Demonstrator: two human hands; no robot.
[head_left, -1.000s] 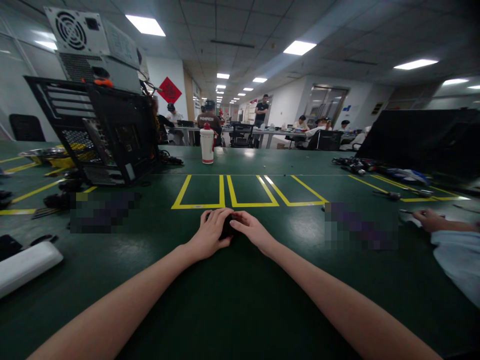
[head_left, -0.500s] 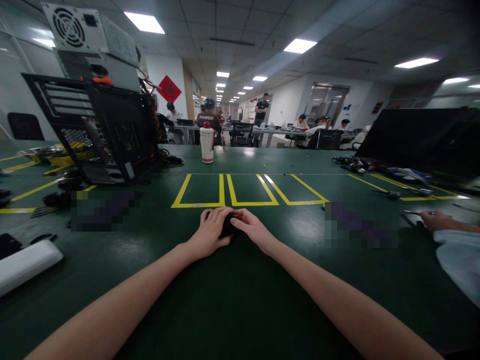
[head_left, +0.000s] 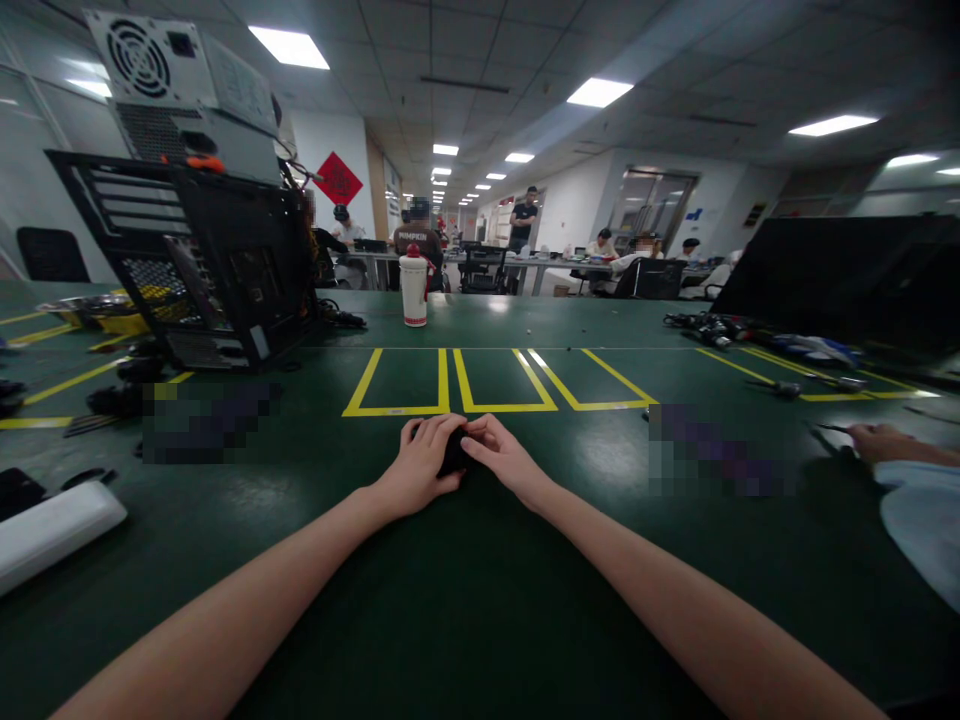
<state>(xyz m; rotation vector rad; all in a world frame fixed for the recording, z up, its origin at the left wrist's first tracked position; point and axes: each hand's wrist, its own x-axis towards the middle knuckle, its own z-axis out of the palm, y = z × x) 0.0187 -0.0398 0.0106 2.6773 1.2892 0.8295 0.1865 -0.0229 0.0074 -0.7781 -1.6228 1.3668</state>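
On the green table, just this side of the yellow tape, my left hand (head_left: 421, 462) curls over a small black rounded object (head_left: 454, 456). Its thumb presses the near side and its fingers lie across the top. From the right, my right hand (head_left: 511, 462) touches the same object with thumb and index finger pinched together at its upper right edge. Most of the object is hidden under my fingers, so its kind cannot be made out.
A black computer case (head_left: 247, 270) with power supplies (head_left: 180, 60) on top stands left. Beyond the tape outlines (head_left: 510, 408) stands a white bottle (head_left: 414, 290). At left lies a white bar-shaped object (head_left: 60, 535). A co-worker's hand (head_left: 892, 443) holds a thin tool at right.
My hands and the black object look almost unmoved. At the right, the co-worker's hand and sleeve have shifted slightly to the right.
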